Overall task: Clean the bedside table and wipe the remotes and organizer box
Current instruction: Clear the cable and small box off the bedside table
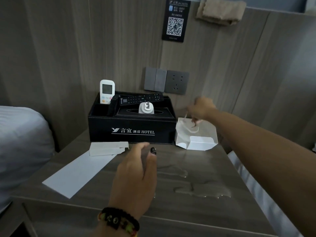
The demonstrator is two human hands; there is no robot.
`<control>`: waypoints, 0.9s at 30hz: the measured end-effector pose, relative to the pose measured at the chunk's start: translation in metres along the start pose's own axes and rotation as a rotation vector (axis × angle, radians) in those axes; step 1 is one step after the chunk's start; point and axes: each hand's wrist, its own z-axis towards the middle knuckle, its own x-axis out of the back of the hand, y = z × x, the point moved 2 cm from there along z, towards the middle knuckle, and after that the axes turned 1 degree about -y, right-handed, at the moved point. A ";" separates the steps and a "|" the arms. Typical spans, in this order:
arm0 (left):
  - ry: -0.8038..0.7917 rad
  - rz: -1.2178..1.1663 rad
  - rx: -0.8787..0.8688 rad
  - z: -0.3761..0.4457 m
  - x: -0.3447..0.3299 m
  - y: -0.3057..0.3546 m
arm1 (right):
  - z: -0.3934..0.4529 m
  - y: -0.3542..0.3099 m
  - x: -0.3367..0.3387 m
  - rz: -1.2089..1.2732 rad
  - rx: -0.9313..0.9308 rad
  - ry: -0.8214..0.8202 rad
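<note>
A black hotel organizer box (131, 130) stands at the back of the grey bedside table (196, 159). A white air-conditioner remote (107, 91) stands upright in its left slot. A black TV remote (142, 98) lies across its top, beside a white plug adapter (146, 108). My right hand (201, 107) is shut on the string handle of a small white paper bag (196, 134) to the right of the box. My left hand (136, 171) hovers open over the table's middle, fingers apart, holding nothing.
A white paper sheet (78, 171) and a folded white card (109, 148) lie at the left front. Water puddles (201, 191) glisten on the right of the table. A brown cloth (220, 11) hangs on the headboard top. Pillow (22, 144) at left; wall sockets (177, 82) behind.
</note>
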 end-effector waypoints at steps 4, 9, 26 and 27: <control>-0.015 -0.137 0.042 0.000 -0.005 0.005 | -0.018 -0.010 0.037 0.416 0.057 0.167; 0.050 -0.188 0.022 -0.001 -0.006 0.009 | -0.065 -0.037 0.060 0.539 0.234 -0.050; -0.048 -0.170 -0.080 -0.024 0.020 0.007 | -0.156 -0.089 0.036 0.072 0.638 -0.364; -0.057 -0.211 -0.085 -0.026 0.021 0.008 | -0.156 -0.089 0.034 0.065 0.641 -0.350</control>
